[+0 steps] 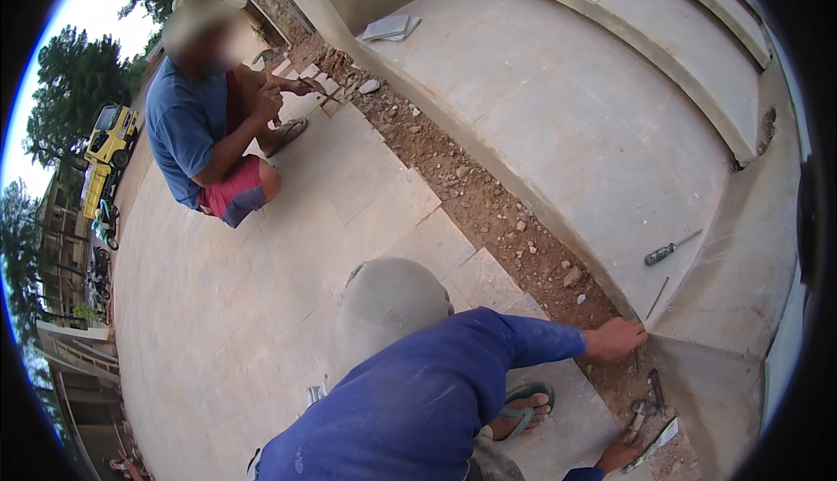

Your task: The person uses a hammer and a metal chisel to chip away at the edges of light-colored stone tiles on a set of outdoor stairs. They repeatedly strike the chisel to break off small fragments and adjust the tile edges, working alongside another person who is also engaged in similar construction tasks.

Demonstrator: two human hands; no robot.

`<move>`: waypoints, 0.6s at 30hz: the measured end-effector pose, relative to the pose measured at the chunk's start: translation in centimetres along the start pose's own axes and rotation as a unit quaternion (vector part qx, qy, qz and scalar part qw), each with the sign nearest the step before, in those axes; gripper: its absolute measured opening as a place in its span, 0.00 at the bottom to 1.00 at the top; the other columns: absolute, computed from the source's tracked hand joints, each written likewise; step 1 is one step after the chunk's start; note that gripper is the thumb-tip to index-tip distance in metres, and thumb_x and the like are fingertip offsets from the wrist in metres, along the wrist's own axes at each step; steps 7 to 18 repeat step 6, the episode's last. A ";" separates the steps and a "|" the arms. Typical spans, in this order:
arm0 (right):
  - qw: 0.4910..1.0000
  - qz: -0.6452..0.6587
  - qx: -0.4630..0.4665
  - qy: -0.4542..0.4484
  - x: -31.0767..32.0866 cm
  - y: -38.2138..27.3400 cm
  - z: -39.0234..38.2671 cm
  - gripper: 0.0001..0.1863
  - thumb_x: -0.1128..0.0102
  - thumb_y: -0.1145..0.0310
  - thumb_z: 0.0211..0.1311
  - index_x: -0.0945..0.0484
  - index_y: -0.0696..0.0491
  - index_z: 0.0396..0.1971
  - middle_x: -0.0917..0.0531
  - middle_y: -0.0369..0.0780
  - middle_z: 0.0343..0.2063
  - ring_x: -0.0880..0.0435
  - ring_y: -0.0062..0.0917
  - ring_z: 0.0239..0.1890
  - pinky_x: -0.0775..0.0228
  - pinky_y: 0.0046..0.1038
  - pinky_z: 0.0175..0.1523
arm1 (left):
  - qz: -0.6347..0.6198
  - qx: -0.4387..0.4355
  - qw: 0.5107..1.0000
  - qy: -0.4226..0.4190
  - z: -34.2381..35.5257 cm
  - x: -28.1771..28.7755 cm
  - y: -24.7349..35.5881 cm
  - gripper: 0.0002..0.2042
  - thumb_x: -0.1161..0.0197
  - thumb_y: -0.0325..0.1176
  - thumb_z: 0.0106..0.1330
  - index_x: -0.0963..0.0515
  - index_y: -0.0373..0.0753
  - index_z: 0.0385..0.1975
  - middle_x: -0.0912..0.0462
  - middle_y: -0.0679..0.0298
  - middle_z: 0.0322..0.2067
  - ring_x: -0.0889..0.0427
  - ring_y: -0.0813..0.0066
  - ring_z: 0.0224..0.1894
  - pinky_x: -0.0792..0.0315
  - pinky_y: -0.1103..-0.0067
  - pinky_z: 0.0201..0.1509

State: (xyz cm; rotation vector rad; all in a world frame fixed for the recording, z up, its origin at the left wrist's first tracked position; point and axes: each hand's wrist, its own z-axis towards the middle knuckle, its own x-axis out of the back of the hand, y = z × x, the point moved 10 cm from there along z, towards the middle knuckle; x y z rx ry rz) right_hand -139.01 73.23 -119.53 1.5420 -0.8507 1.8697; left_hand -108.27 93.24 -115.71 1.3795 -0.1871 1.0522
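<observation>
Neither of my hands shows in the picture. Nearest to me, a crouching co-worker in a blue long-sleeved top [392, 402] and a grey cap [392, 298] bends over a strip of bare soil. One hand of theirs [615, 340] is at the concrete edge, beside a thin metal rod [657, 299]. Their other hand [619, 451] is lower down, by what looks like a hammer [645, 409]. Farther off at the left squats a second co-worker in a blue T-shirt [181, 123], with a hammer [268, 58] raised in one hand and a thin tool in the other.
The soil trench [471, 193] with rubble runs between the tiled paving [261, 307] and a raised concrete step [558, 88]. On the step lie a screwdriver [672, 248] and some flat tiles [391, 27]. A yellow truck [110, 150] stands far left.
</observation>
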 end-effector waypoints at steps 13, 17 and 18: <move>0.999 0.036 0.012 -0.037 -0.8 -0.9 0.0 0.27 0.44 0.54 0.73 0.24 0.63 0.56 0.20 0.57 0.51 0.22 0.51 0.53 0.32 0.44 0.60 | 0.124 -0.141 0.982 -0.015 -2.3 -8.1 -0.6 0.20 0.40 0.34 0.61 0.23 0.39 0.54 0.29 0.56 0.63 0.40 0.57 0.73 0.38 0.60 0.68; 0.999 0.036 0.012 -0.037 -0.8 -0.9 0.0 0.27 0.44 0.54 0.73 0.24 0.63 0.56 0.20 0.57 0.51 0.22 0.51 0.53 0.32 0.44 0.60 | 0.124 -0.141 0.982 -0.015 -2.3 -8.1 -0.6 0.20 0.40 0.34 0.61 0.23 0.39 0.54 0.29 0.56 0.63 0.40 0.57 0.73 0.38 0.60 0.68; 0.999 0.036 0.012 -0.037 -0.8 -0.9 0.0 0.27 0.44 0.54 0.73 0.24 0.63 0.56 0.20 0.57 0.51 0.22 0.51 0.53 0.32 0.44 0.60 | 0.124 -0.141 0.982 -0.015 -2.3 -8.1 -0.6 0.20 0.40 0.34 0.61 0.23 0.39 0.54 0.29 0.56 0.63 0.40 0.57 0.73 0.38 0.60 0.68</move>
